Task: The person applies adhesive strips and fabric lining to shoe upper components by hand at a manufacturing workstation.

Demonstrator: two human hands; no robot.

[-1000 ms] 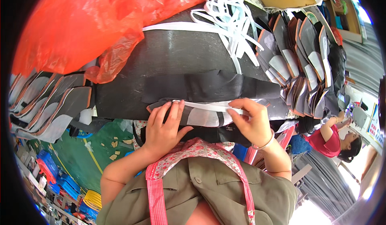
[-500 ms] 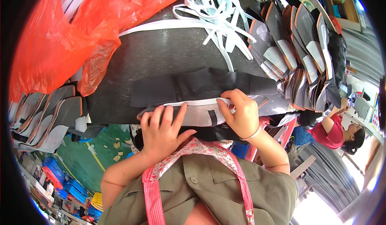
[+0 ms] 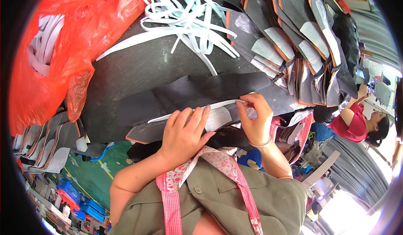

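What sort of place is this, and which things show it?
Probably a workshop or small factory: many similar dark pieces are bunched at the right of a black worktable, a tangle of white strips lies on it, and another person in red appears farther right.

Strip in work (image 3: 222, 104): white, flexible, smooth, soft satin look. Black sheet (image 3: 193, 90): leather-like, smooth, low sheen, lightly creased. Pale patch (image 3: 218, 118) beneath: matt, faintly fibrous. Loose strips (image 3: 138, 37): white, smooth, tape-like, satin. Bag (image 3: 105, 16): red plastic film, thin, glossy, heavily wrinkled. Table (image 3: 126, 67): black top, hard, semi-gloss, scuffed. Stacked panels (image 3: 264, 16), right: dark grey, mostly matt, with silvery patches, slightly shiny. Apron (image 3: 180, 172): printed and checked cloth, matt. Shirt (image 3: 226, 197): olive woven cloth, matt, softly creased. Button (image 3: 197, 190): smooth, plastic-looking. Bracelet (image 3: 261, 144): polished, metal-looking. Floor (image 3: 94, 172): green, smooth coating, dull sheen. Crates (image 3: 92, 207): blue moulded plastic.
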